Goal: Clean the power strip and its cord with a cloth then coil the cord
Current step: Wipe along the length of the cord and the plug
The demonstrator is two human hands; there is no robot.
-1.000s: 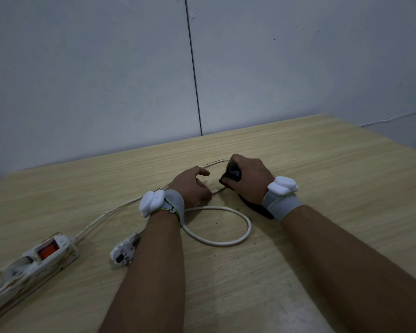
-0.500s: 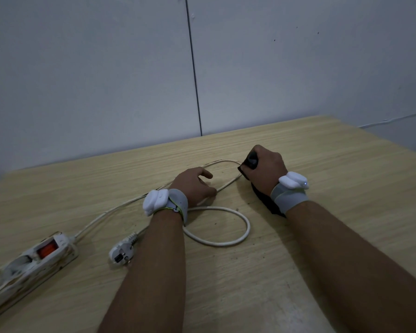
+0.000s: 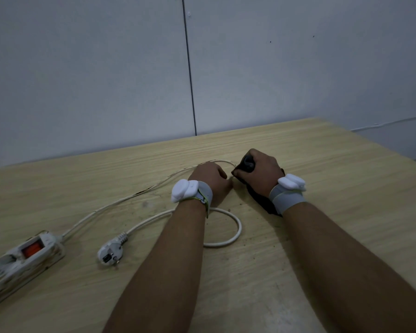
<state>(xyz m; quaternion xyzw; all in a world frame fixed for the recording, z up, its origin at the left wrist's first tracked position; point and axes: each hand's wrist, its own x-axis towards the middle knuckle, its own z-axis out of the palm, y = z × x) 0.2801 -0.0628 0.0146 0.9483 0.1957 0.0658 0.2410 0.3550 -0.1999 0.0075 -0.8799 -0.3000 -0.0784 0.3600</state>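
A dirty white power strip with an orange switch lies at the table's left edge. Its white cord runs right to the middle, loops and returns to the plug. My left hand presses down on the cord near the far bend, fingers closed around it. My right hand is shut on a dark cloth, which wraps the cord at the bend just right of my left hand. The cloth's tail trails under my right wrist.
The light wooden table carries small specks of dirt around the cord loop. A grey wall stands close behind the far edge. The table's right corner falls away at upper right.
My right hand with the cloth slid along the cord, first away to the far right, then back toward my left hand. My left hand stayed on the cord.
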